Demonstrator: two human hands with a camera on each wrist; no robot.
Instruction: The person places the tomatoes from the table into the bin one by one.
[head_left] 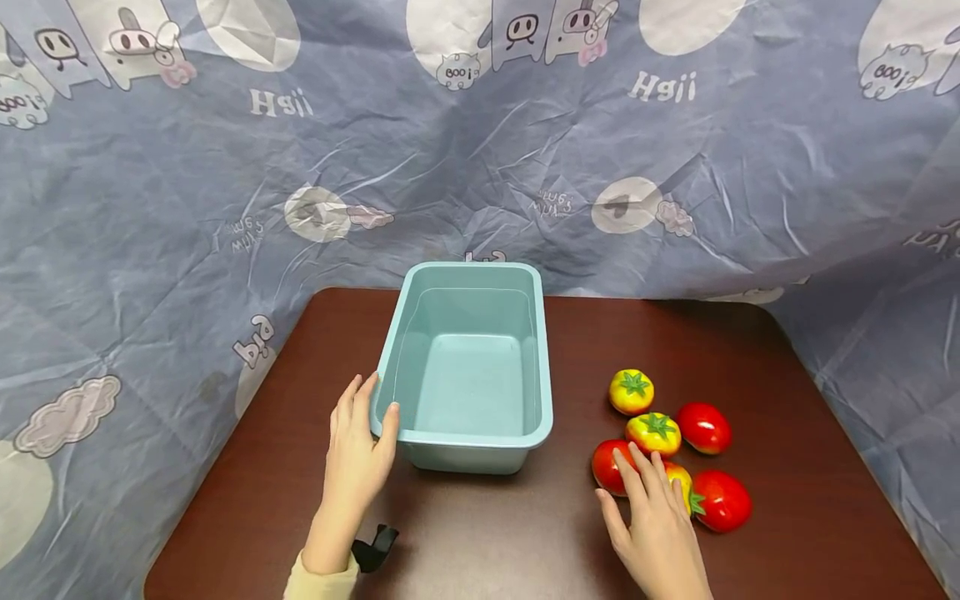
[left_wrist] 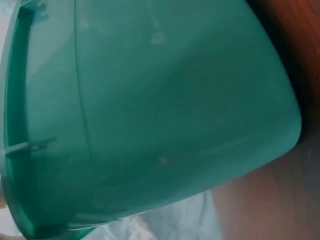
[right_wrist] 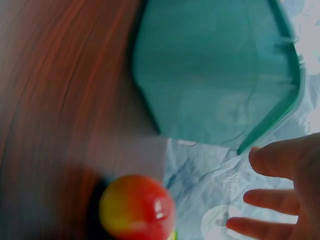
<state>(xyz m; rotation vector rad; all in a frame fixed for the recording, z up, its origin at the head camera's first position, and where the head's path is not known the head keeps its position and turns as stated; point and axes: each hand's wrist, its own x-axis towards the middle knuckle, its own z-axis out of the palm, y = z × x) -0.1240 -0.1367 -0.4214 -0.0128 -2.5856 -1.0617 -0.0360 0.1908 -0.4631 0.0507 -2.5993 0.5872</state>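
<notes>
A pale teal plastic bin (head_left: 480,387) stands on the table, hollow and with nothing inside. My left hand (head_left: 358,454) is at its near left corner, fingers extended along the outside of the rim and thumb lying over the edge. In the left wrist view the bin's side wall (left_wrist: 165,110) fills most of the picture. My right hand (head_left: 656,521) hovers over a cluster of tomatoes, fingers spread and holding nothing. Beneath its fingers are a red tomato (head_left: 609,468) and a partly hidden yellow one (head_left: 681,483). A red-and-yellow tomato (right_wrist: 137,207) shows below the fingers in the right wrist view.
Around the right hand lie more tomatoes: a yellow one (head_left: 632,392), a yellow-red one (head_left: 654,433), and red ones farther right (head_left: 703,427). A black strap (head_left: 375,547) shows beside the left wrist. Patterned grey-blue cloth (head_left: 480,167) hangs behind the brown table (head_left: 480,533).
</notes>
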